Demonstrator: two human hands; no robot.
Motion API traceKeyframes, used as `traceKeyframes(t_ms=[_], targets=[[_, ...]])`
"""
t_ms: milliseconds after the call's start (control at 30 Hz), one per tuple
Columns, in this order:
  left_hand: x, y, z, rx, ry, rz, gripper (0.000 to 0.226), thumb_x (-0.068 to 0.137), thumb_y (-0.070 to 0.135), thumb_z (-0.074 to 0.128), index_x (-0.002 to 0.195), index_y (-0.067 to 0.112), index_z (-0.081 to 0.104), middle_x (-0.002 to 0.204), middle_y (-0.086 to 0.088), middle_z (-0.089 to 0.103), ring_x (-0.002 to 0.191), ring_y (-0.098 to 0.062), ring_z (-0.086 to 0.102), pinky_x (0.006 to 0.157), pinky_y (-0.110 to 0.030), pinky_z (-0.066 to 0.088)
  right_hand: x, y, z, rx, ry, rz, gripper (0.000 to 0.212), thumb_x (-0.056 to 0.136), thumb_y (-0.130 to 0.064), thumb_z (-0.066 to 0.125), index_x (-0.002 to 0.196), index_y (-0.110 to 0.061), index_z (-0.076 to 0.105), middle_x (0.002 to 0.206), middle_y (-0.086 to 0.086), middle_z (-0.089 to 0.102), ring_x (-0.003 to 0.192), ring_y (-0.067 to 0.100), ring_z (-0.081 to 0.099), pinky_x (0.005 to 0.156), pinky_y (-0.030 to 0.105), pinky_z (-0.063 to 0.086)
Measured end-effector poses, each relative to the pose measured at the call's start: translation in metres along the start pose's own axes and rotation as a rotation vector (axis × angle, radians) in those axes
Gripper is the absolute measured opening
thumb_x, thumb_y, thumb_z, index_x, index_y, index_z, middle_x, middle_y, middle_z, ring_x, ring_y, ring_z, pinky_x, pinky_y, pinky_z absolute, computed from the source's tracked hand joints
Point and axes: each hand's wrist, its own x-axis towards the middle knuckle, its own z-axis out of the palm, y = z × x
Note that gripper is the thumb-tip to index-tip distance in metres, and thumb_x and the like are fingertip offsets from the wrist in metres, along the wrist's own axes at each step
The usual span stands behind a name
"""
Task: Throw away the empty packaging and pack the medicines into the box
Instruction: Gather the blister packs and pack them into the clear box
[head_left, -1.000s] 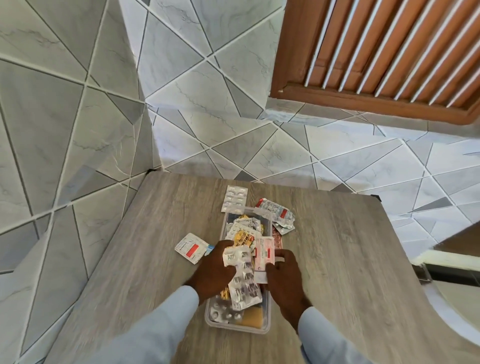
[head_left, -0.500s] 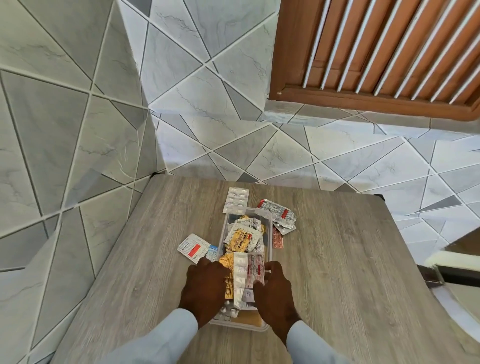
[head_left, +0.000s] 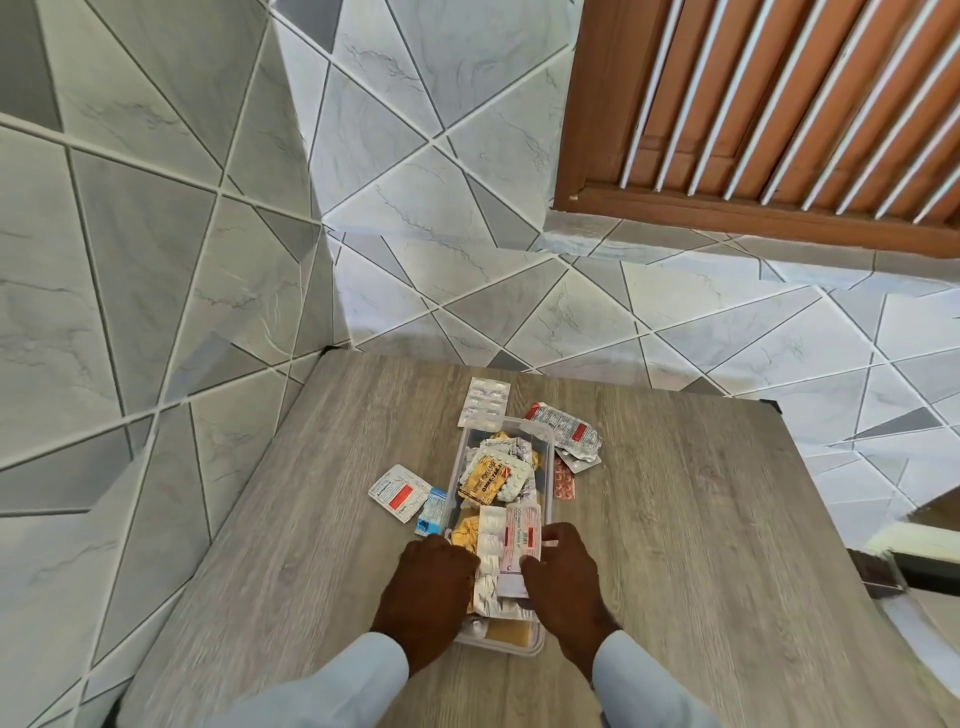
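Observation:
A clear plastic box (head_left: 519, 648) stands on the wooden table, filled with blister strips, among them a yellow pack (head_left: 483, 480). My left hand (head_left: 426, 597) rests at the box's near left, its fingers on a silver blister strip (head_left: 491, 545) that lies lengthwise in the box. My right hand (head_left: 563, 582) is at the near right, pinching a pink-and-white strip (head_left: 522, 532) that lies beside the silver one. Both hands cover the near part of the box's contents.
Loose packs lie around the box: a white pack with a red label (head_left: 400, 491) and a small blue one (head_left: 431, 512) to the left, a silver blister (head_left: 485, 397) behind, a crumpled red-labelled strip (head_left: 563, 428) and an orange pill strip (head_left: 563, 480) to the right. Tiled walls border the table (head_left: 727, 519) at the left and back.
Both hands have lowered the two strips from a raised, tilted hold down flat into the box. The loose packs on the table have not moved.

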Motion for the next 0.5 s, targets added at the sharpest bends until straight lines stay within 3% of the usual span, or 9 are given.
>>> traceKeyframes(t_ms=[133,267,333,400,467,500], targets=[[-0.001,-0.001,-0.001,-0.089,-0.006,-0.075,0.051,0.085,0.026,0.065,0.133,0.024,0.048,0.135,0.000,0.054,0.125,-0.022,0.045,0.107,-0.034,0.032,-0.004,0.005,0.004,0.031,-0.028,0.014,0.023,0.090,-0.003,0.056,0.110,-0.015,0.050,0.111,0.008,0.065,0.088,0.024,0.069,0.060,0.036,0.062],[-0.006,-0.006,-0.008,-0.150,0.115,-0.046,0.045,0.094,0.039,0.041,0.136,0.024,0.045,0.142,0.002,0.048,0.133,-0.021,0.037,0.111,-0.037,0.026,-0.003,0.002,-0.001,-0.009,0.032,-0.047,0.022,0.092,-0.007,0.057,0.109,-0.018,0.050,0.113,0.005,0.065,0.087,0.015,0.064,0.067,0.029,0.060],[-0.009,-0.007,-0.002,-0.134,-0.008,-0.023,0.061,0.092,0.057,0.035,0.146,0.028,0.027,0.156,0.004,0.027,0.145,-0.021,0.016,0.117,-0.042,0.012,-0.002,0.001,-0.003,-0.029,0.035,-0.064,0.024,0.092,-0.005,0.056,0.108,-0.021,0.048,0.111,0.004,0.065,0.085,0.012,0.063,0.070,0.029,0.060],[-0.008,-0.007,0.007,-0.048,-0.103,0.001,0.077,0.085,0.073,0.010,0.150,0.031,0.010,0.161,0.006,0.005,0.148,-0.020,-0.007,0.118,-0.047,-0.004,-0.001,0.001,-0.001,-0.028,-0.015,-0.034,0.027,0.091,-0.004,0.056,0.109,-0.022,0.045,0.112,0.004,0.062,0.095,0.022,0.066,0.071,0.038,0.062],[-0.007,-0.006,0.015,0.003,-0.065,-0.002,0.097,0.068,0.076,-0.013,0.149,0.033,0.018,0.160,0.005,0.011,0.148,-0.024,-0.004,0.116,-0.052,-0.004,-0.001,0.002,0.004,-0.005,-0.066,0.004,0.030,0.090,0.001,0.054,0.110,-0.021,0.045,0.117,0.007,0.061,0.099,0.030,0.067,0.063,0.037,0.063],[-0.007,-0.006,0.014,0.050,-0.049,-0.025,0.096,0.071,0.075,-0.013,0.143,0.033,0.034,0.156,0.003,0.028,0.147,-0.028,0.010,0.115,-0.055,0.006,0.000,0.002,0.007,0.017,-0.077,0.015,0.032,0.090,0.003,0.053,0.110,-0.019,0.046,0.119,0.010,0.060,0.098,0.032,0.067,0.059,0.034,0.062]])
